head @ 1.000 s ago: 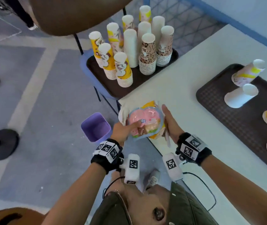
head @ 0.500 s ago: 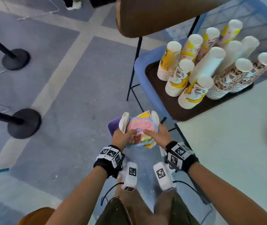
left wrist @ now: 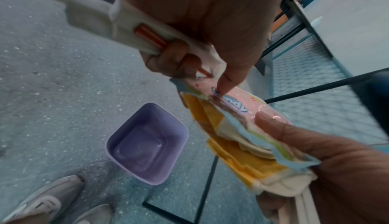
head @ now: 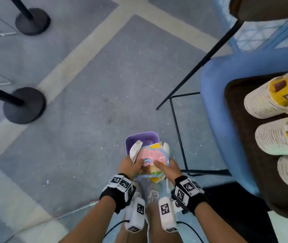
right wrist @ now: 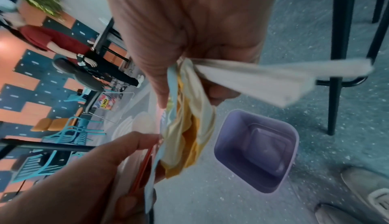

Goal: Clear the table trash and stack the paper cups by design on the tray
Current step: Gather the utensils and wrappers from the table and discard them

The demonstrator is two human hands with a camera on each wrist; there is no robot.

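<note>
While I hold the trash bundle (head: 152,161) above the purple bin (head: 142,139) on the floor | left hand (head: 128,167) fingers clamped on it | right hand (head: 169,170) fingers clamped on it too

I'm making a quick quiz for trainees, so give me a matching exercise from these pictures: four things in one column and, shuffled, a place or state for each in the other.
Things:
1. purple bin
2. pink wrapper
3. stacked yellow cups
4. black stanchion base

Places or states:
A. on the brown tray on the blue chair
B. pinched between the left hand and right hand
C. on the floor, below the held trash
D. on the floor, far left

Pairs: 1-C, 2-B, 3-A, 4-D
</note>
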